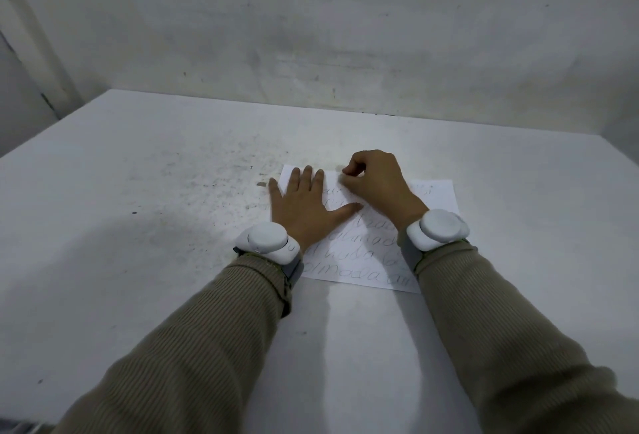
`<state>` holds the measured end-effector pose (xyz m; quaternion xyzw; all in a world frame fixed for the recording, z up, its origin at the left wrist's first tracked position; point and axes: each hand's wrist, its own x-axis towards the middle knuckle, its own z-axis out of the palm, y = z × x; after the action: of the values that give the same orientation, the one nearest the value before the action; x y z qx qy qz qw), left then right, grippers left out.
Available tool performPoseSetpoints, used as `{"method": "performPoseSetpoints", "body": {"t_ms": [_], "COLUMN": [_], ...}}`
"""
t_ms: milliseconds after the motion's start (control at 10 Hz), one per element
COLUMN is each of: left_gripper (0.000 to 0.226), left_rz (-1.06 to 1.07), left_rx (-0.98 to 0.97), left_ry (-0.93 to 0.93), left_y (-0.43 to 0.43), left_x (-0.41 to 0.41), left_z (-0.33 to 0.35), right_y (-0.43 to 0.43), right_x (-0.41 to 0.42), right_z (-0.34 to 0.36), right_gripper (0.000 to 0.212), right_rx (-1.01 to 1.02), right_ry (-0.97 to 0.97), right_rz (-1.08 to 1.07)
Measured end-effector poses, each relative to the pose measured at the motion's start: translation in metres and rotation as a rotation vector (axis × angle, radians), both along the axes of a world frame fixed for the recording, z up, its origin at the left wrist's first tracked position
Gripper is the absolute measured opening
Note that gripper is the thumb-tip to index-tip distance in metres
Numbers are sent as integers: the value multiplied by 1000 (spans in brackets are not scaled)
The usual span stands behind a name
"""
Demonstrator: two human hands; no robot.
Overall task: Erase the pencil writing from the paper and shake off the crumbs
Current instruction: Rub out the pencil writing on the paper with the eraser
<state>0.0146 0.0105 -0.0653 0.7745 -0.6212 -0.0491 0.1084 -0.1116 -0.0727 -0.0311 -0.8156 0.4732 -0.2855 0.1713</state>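
While our left hand (304,208) lies flat with its fingers spread, pressing the sheet of paper (439,198) down at centre frame, our right hand (377,181) is curled beside it near the sheet's top edge. Its fingertips pinch what we judge to be an eraser, too hidden to see. The job looks barely begun. Several lines of pencil writing (359,260) show plainly on the lower half, between our wrists, and faint marks remain at the upper right. Most of the rubbing is left, and the shake-off is not yet done. The paper rests on a pale grey worktop (138,191), which is peppered with dark specks (214,188) to the left of the sheet. Behind it rises a scuffed, bare wall (311,18).
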Motion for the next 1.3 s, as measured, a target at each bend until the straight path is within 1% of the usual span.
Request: {"method": "performPoseSetpoints", "body": {"t_ms": [100, 200, 300, 400, 500, 600, 700, 800, 900, 1000, 1100, 1200, 1300], "left_gripper": [108, 108, 108, 108, 108, 109, 108, 109, 108, 108, 109, 109, 108], "left_rz": [-2, -1, -1, -4, -4, -2, -2, 0, 3, -1, -1, -3, -2], "left_rx": [6, 0, 0, 0, 1, -1, 7, 7, 5, 1, -2, -2, -2], "left_ry": [8, 9, 5, -10, 2, 12, 9, 7, -2, -7, -6, -4, -11], "left_y": [0, 0, 0, 0, 0, 0, 0, 0, 0, 0, 0, -1, 0], "left_x": [0, 0, -1, 0, 0, 0, 0, 0, 0, 0, 1, 1, 0], "left_z": [0, 0, 0, 0, 1, 0, 1, 0, 0, 0, -1, -1, 0], "right_y": [-4, -1, -2, -7, -3, -1, -5, -4, -1, -3, -2, 4, 4], "right_x": [-3, 0, -3, -8, -3, 1, 2, 6, 5, -2, -4, -1, -5], "right_z": [-2, -2, 0, -1, -2, -4, -3, 2, 5, 4, 4, 5, 7], "right_gripper": [8, 9, 6, 9, 10, 13, 13, 8, 5, 6, 6, 3, 4], "right_rx": [-41, -35, 3, -50, -30, -32, -43, -38, 52, 58, -8, 29, 63], "right_ry": [0, -25, -12, -24, -43, -38, 4, 37, 12, 22, 34, 17, 31], "right_rz": [-95, -33, -1, -88, -34, -31, -102, -99, -10, -37, -88, 6, 19]}}
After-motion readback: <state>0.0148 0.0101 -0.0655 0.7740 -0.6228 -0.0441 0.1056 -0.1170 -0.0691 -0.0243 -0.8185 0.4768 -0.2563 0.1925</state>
